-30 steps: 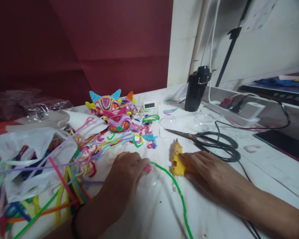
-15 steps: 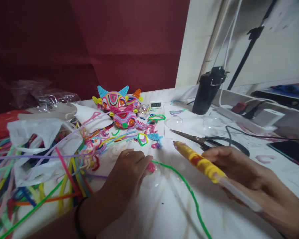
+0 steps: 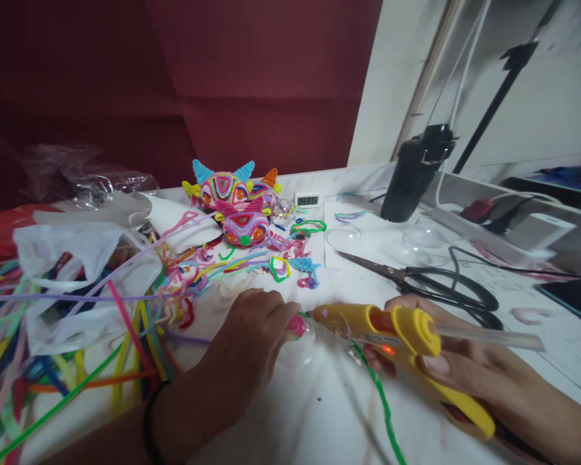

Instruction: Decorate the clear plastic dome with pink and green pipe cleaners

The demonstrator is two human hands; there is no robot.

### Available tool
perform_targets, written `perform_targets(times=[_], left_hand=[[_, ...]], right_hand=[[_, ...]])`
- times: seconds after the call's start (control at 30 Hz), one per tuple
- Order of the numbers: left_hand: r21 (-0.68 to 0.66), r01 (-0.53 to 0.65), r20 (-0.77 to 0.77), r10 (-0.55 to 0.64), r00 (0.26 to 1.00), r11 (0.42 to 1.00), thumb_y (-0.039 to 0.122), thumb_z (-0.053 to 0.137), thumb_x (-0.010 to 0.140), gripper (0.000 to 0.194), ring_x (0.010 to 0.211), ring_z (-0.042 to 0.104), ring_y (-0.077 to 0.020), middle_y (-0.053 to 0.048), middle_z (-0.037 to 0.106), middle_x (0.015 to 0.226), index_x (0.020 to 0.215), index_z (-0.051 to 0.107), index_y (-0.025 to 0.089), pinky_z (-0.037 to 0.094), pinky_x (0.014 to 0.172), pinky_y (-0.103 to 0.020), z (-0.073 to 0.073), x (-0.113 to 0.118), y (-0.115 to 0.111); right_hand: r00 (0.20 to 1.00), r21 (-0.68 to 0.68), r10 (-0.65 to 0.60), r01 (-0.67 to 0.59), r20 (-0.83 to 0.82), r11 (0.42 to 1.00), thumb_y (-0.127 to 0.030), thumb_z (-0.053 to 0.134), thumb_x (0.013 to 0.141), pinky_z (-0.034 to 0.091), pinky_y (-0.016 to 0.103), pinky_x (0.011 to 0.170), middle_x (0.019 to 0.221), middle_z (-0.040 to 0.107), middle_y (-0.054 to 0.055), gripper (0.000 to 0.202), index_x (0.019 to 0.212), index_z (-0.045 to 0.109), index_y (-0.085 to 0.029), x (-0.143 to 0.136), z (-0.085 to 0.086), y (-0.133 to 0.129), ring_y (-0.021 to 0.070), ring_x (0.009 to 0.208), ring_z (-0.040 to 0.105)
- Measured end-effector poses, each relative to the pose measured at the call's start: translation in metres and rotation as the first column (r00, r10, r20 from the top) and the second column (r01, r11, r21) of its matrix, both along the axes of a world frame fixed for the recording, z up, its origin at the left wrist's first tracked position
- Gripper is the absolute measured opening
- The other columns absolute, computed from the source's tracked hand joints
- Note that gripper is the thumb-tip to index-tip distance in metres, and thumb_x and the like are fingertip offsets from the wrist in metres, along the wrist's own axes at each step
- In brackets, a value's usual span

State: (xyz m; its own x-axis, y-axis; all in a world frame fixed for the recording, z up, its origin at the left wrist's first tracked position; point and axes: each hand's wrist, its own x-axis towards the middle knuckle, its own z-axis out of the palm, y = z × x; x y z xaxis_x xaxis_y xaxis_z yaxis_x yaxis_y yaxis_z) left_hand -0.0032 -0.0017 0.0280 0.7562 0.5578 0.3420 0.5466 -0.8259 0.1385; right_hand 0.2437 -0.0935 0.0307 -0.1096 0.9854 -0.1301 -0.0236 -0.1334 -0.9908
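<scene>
Yellow glue gun (image 3: 334, 316) over white table (image 3: 290, 413), gripped in right hand (image 3: 503, 381); long axis nearly level, nozzle pointing left toward pink piece (image 3: 298, 325) at clear dome (image 3: 297, 354), glue stick (image 3: 494, 337) jutting right; left hand (image 3: 252, 332) curled beside dome, can't tell whether gripping.

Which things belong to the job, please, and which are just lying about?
Apparently in use: yellow hot glue gun in the right hand; green pipe cleaner; pink coil and clear dome at the left hand.

Seemingly lying about: black-handled scissors; black flask; white digital display.
</scene>
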Motion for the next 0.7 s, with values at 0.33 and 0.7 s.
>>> perform_targets(times=[0.33,0.7], left_hand=[[0.037,0.029,0.064,-0.031,0.997,0.999,0.002,0.060,0.079,0.029,0.080,0.060,-0.0251,-0.007,0.066,0.087,0.106,0.061,0.013,0.049,0.079,-0.046,0.000,0.000,0.002],[0.052,0.026,0.075,-0.029,0.997,0.998,0.006,0.059,0.083,0.024,0.080,0.059,-0.0247,-0.007,0.066,0.089,0.105,0.061,0.015,0.049,0.079,-0.046,-0.001,0.000,0.001]], right_hand=[[0.966,-0.103,-0.229,0.217,-0.123,0.971,-0.051,0.080,0.054,0.049,0.031,0.063,0.072,0.071,0.001,0.030,0.075,0.069,-0.031,-0.025,0.010,0.002,0.0262,0.073,0.065],[0.962,-0.120,-0.228,0.211,-0.152,0.970,-0.050,0.082,0.053,0.050,0.029,0.059,0.069,0.071,0.001,0.030,0.074,0.069,-0.033,-0.024,0.008,0.005,0.0238,0.067,0.064]])
